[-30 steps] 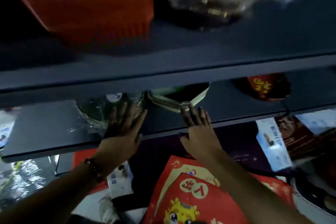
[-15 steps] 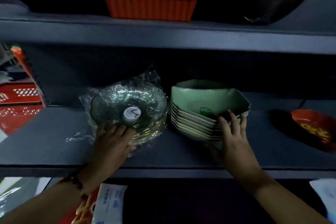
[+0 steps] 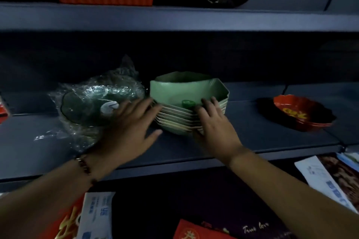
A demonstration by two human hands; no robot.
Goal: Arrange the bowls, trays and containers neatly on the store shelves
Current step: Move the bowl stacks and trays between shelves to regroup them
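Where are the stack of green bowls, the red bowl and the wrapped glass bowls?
stack of green bowls [image 3: 186, 91]: head view, top bowl's inner wall.
red bowl [image 3: 297, 110]: head view, inside.
plastic-wrapped glass bowls [image 3: 87, 103]: head view, top bowl.
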